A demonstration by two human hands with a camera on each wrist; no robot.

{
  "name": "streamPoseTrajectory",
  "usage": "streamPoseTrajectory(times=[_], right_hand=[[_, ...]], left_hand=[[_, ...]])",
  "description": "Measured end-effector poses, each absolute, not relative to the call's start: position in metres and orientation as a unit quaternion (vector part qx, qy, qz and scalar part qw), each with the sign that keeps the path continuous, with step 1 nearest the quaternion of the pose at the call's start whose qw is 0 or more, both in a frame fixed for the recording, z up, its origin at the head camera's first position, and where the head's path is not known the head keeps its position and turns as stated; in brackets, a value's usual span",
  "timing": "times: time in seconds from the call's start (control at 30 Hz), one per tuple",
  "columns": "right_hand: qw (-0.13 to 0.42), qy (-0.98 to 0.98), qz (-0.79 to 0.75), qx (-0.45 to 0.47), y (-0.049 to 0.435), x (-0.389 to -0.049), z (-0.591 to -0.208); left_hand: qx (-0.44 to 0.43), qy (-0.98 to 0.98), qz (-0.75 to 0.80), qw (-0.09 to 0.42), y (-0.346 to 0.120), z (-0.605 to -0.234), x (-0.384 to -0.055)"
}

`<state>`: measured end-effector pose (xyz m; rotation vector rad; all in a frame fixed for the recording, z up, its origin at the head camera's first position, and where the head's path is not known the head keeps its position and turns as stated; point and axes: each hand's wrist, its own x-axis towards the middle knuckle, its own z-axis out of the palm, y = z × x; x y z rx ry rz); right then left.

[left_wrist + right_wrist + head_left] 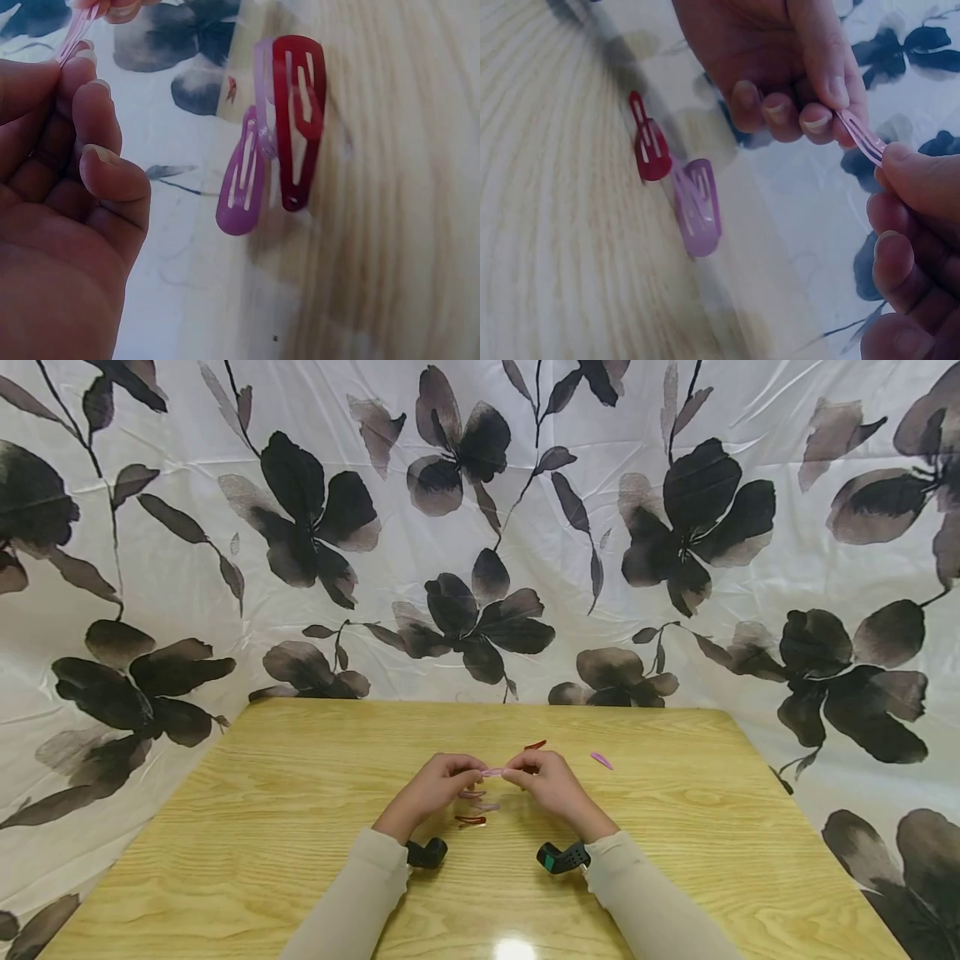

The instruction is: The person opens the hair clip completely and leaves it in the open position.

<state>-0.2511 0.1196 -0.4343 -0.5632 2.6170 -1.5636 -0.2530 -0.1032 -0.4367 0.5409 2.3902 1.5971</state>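
Note:
A pink snap hair clip [492, 772] is stretched between both hands, one end in each. My left hand [444, 779] pinches its left end between thumb and index finger, the other fingers curled loosely in the left wrist view. At the opposite end, the thumb and index finger of my right hand [551, 781] pinch it. In the right wrist view, the slotted clip [864, 139] looks slightly bent. Just below the hands lie a dark red clip [471, 820], a lilac clip [485, 807] and a purple-pink clip [472, 794], close together on the wooden table.
Beyond my right hand lies a red clip [536, 745], partly hidden by it. Farther right is a bright pink clip [602, 761]. The wooden table [300, 860] ends at a floral cloth [480, 535] behind it. A dark camera band [564, 857] sits on the right wrist.

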Motion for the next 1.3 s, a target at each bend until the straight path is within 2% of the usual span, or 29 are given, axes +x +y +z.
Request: streamPoseTrajectory(times=[1.1,1.3], right_hand=[[-0.046,0.83,-0.501,-0.243,0.12,-0.252,-0.454],[-0.045,0.831,-0.497,-0.245,0.12,-0.251,-0.454]], left_hand=[[0.206,0.809,0.544,0.089,-0.107,-0.447,-0.248],[0.201,0.802,0.555,0.085,-0.105,-0.445,-0.244]])
